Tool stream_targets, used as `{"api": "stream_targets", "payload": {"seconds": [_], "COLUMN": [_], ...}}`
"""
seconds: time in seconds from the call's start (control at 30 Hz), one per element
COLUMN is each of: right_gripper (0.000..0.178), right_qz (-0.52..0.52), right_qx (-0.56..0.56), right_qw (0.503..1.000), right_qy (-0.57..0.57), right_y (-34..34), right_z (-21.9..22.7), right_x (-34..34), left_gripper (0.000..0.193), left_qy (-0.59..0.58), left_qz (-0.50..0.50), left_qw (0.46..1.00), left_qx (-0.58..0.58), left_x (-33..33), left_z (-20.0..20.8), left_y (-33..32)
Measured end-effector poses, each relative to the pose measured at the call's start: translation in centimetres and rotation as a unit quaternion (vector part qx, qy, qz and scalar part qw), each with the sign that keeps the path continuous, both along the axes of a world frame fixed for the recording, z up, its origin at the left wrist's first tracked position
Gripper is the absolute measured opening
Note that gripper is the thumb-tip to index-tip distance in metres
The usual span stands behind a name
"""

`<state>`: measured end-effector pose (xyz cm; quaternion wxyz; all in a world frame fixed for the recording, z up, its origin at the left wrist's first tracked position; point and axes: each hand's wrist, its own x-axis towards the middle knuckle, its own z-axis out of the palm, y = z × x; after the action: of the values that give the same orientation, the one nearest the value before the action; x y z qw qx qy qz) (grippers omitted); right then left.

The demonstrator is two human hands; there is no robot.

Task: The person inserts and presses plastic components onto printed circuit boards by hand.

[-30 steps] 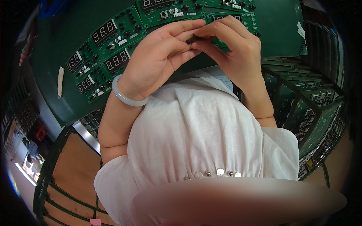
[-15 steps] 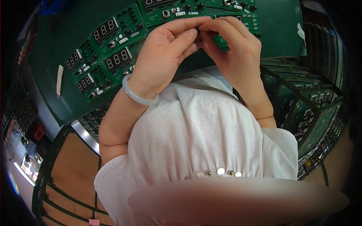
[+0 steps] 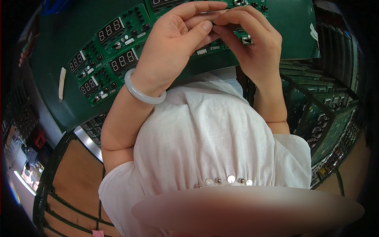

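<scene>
My left hand (image 3: 173, 45), a pale bangle (image 3: 144, 94) round its wrist, is curled over the green circuit boards with its index finger stretched out past the thumb. Facing it, my right hand (image 3: 254, 39) bends thumb and index finger together in a pinch. Both sets of fingertips meet at a tiny dark piece, too small and covered to name. Below the fingers, part of a circuit board (image 3: 215, 48) shows, the rest hidden by my hands. To the left lie several boards with three-digit displays, among them one larger board (image 3: 132, 33) and one nearer board (image 3: 136, 69).
The boards rest on a dark green tabletop (image 3: 63, 112). A pale strip (image 3: 62, 85) lies at its left, and a blue object (image 3: 55, 7) at the far left corner. To my right stands a rack (image 3: 316, 94) holding circuit boards. A wooden seat (image 3: 77, 173) is at lower left.
Both hands have shifted slightly farther away, and the right one also a little to the right. My left index finger has lifted off the right fingertips. More of the board underneath shows.
</scene>
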<state>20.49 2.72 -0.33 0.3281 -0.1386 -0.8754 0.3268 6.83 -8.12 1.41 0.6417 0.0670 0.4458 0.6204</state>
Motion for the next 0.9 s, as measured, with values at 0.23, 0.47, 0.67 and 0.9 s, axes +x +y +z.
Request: {"api": "stream_targets", "payload": {"seconds": [0.23,0.47,0.67,0.9], "right_gripper": [0.018,0.016,0.017,0.024], "right_qz": [-0.002,0.008,0.039,0.076], "right_qx": [0.037,0.098,0.134,0.14], "right_qw": [0.994,0.984,0.978,0.971], "right_qy": [-0.106,-0.152,-0.156,-0.18], "right_y": [1.5,1.2,1.5,1.9], "right_z": [-0.6,-2.2,-2.3,-2.1], "right_x": [1.6,1.4,1.2,1.5], "left_gripper": [0.026,0.023,0.021,0.02], "left_qy": [0.224,0.257,0.235,0.224], "left_qz": [0.041,0.05,0.076,0.072], "left_qw": [0.97,0.96,0.964,0.967], "left_qx": [0.085,0.097,0.101,0.101], "left_x": [-1.2,-1.7,-1.8,-2.1], "left_z": [-1.7,-1.3,-1.5,-1.9], "left_y": [-1.7,-5.0,-7.3,-8.1]}}
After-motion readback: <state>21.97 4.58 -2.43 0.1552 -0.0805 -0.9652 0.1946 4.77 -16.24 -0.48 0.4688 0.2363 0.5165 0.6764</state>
